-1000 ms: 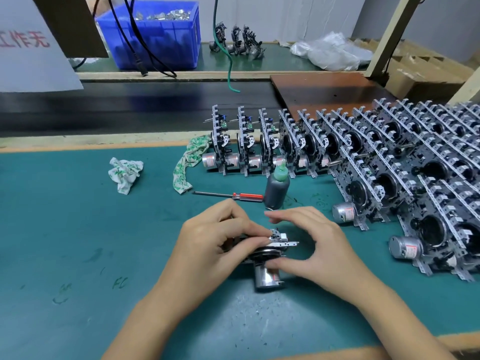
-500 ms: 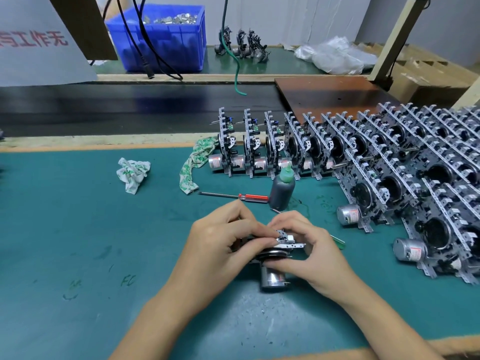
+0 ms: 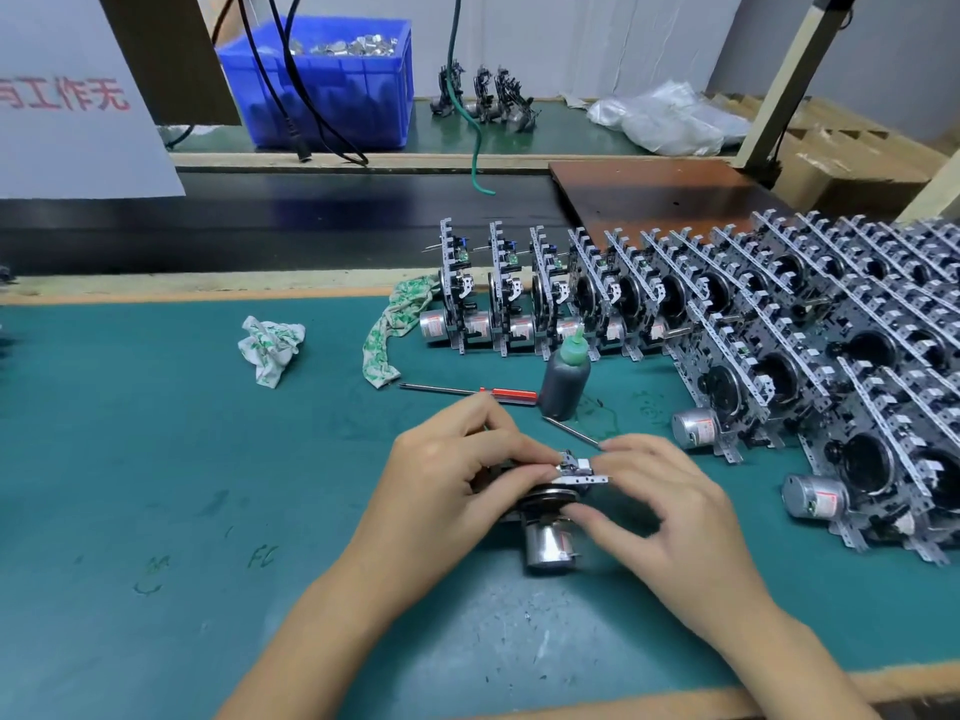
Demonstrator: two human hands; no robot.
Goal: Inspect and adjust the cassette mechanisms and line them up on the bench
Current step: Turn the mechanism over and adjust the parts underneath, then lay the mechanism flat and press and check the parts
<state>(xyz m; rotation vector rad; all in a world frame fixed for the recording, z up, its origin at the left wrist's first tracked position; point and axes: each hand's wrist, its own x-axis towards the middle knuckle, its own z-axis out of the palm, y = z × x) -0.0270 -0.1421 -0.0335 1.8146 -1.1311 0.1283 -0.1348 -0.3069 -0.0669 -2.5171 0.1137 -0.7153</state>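
Observation:
A cassette mechanism (image 3: 550, 532) with a shiny round motor sits on the green bench mat (image 3: 156, 485), front centre. My left hand (image 3: 457, 480) grips its left side, fingers curled over the top edge. On its right, my right hand (image 3: 660, 506) pinches it, the thumb under the black flywheel and a fingertip at the metal top bracket. Several finished mechanisms (image 3: 753, 324) stand in rows from the centre back to the right edge.
A dark bottle with a green cap (image 3: 565, 379), a red-handled screwdriver (image 3: 483, 392) and a thin metal tool (image 3: 571, 432) lie just beyond my hands. Two crumpled cloths (image 3: 270, 348) are at left. A blue crate (image 3: 332, 80) and a brown board (image 3: 654, 194) stand behind.
My right hand has opened out a little, its fingers lifting off the top while the thumb stays under the flywheel. The left hand keeps its grip. The mechanism has barely moved.

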